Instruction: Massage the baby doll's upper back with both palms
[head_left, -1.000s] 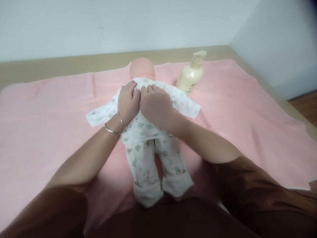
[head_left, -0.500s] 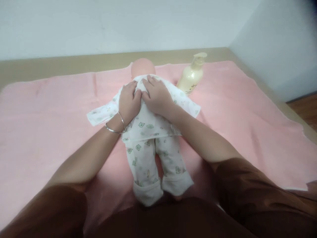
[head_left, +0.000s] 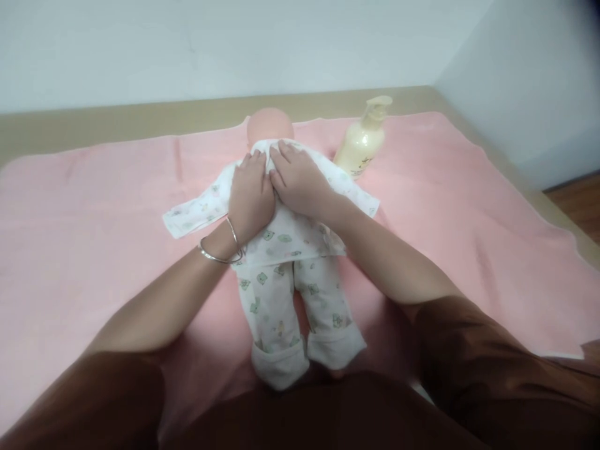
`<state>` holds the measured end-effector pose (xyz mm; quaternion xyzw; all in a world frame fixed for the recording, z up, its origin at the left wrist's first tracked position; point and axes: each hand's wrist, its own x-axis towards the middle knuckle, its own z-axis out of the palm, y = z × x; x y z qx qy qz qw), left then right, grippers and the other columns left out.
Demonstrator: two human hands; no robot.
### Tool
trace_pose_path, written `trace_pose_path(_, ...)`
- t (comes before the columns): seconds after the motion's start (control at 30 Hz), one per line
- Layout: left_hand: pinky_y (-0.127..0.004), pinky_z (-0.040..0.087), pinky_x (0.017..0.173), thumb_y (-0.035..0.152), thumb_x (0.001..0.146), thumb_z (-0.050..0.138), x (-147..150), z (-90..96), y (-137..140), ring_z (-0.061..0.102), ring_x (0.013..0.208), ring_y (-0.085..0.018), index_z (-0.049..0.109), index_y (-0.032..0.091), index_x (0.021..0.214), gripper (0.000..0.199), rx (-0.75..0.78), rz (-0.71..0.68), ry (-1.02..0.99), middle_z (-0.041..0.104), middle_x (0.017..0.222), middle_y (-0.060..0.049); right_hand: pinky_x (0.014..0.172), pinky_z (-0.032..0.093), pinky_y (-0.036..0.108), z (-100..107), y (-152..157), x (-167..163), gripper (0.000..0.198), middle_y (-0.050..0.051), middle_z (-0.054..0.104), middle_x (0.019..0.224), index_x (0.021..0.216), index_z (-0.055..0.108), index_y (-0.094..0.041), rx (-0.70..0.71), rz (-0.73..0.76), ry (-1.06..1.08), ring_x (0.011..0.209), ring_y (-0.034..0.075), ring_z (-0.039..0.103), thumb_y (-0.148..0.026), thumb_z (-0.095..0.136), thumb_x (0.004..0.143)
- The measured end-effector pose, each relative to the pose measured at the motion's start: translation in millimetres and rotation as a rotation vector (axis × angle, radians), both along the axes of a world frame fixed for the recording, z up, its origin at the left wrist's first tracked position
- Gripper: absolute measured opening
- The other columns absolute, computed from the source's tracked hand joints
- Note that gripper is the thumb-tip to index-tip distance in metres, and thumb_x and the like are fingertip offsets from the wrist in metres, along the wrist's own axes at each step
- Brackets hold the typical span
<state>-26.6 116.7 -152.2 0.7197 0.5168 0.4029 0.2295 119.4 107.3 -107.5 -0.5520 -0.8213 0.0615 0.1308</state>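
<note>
A baby doll [head_left: 285, 240] in a white printed top and matching trousers lies stretched out before me, its bald head [head_left: 270, 124] at the far end and its cuffed trouser legs toward me. My left hand [head_left: 253, 190], with a silver bangle at the wrist, rests flat on the upper part of the doll's top. Beside it my right hand [head_left: 300, 181] lies flat on the same area, its thumb close to the left hand. Both hands are open and grip nothing. The doll's face is hidden.
A cream pump bottle [head_left: 362, 144] stands tilted in view to the right of the doll's head. Beneath everything spreads a pink cloth [head_left: 94, 250] on a tan surface [head_left: 140, 112]. A pale wall [head_left: 234, 50] rises behind, and another on the right.
My left hand has turned slightly inward and shifted a little right, with its thumb now tucked from view. My right hand stays nearly in place, and the doll has hardly moved.
</note>
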Motion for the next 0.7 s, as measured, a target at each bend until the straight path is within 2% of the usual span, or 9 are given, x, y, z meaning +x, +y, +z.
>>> trace_pose_path(0.1,-0.053,0.015,0.138,0.038,0.093,0.053,-8,-0.6,10,0.033,0.158,-0.029,0.061,0.031,0.134,0.042,-0.020,0.001,-0.011,0.051,0.159,-0.001,0.129,0.030,0.056,3,-11,-4,0.058,0.021,0.035,0.165,0.159,0.035,-0.004,0.012,-0.008,-0.034,0.156,0.034,0.033,-0.027,0.024,0.106)
trace_pose_path(0.2,-0.052,0.022,0.137,0.034,0.092,0.051,-14,1.2,17,0.039,0.155,-0.028,0.064,0.028,0.130,0.040,-0.037,0.008,-0.003,0.053,0.157,-0.002,0.126,0.034,0.058,2,-22,-9,0.058,0.024,0.040,0.161,0.155,0.039,-0.001,0.074,-0.010,-0.023,0.152,0.037,0.038,-0.030,0.023,0.107)
trace_pose_path(0.33,-0.050,0.028,0.135,0.035,0.095,0.047,-15,5.4,17,0.044,0.151,-0.028,0.066,0.026,0.127,0.039,-0.012,0.004,0.024,0.057,0.153,-0.004,0.127,0.033,0.055,1,-20,-11,0.056,0.022,0.045,0.159,0.152,0.044,-0.003,0.076,0.000,0.001,0.151,0.035,0.040,-0.028,0.023,0.106)
trace_pose_path(0.53,-0.053,0.015,0.138,0.046,0.101,0.035,-1,11.0,-7,0.027,0.161,-0.030,0.049,0.024,0.148,0.054,-0.041,-0.001,0.186,0.041,0.165,-0.007,0.131,0.027,0.055,-7,12,6,0.056,0.014,0.038,0.166,0.155,0.043,-0.010,0.026,0.057,0.103,0.157,0.029,0.032,-0.024,0.026,0.103)
trace_pose_path(0.7,-0.055,0.011,0.137,0.039,0.100,0.035,6,14.1,-22,0.022,0.162,-0.030,0.041,0.021,0.156,0.059,0.010,-0.031,0.229,0.033,0.169,-0.007,0.133,0.026,0.052,-7,17,8,0.055,0.014,0.036,0.166,0.155,0.043,-0.010,0.015,0.057,0.104,0.158,0.028,0.032,-0.022,0.027,0.104)
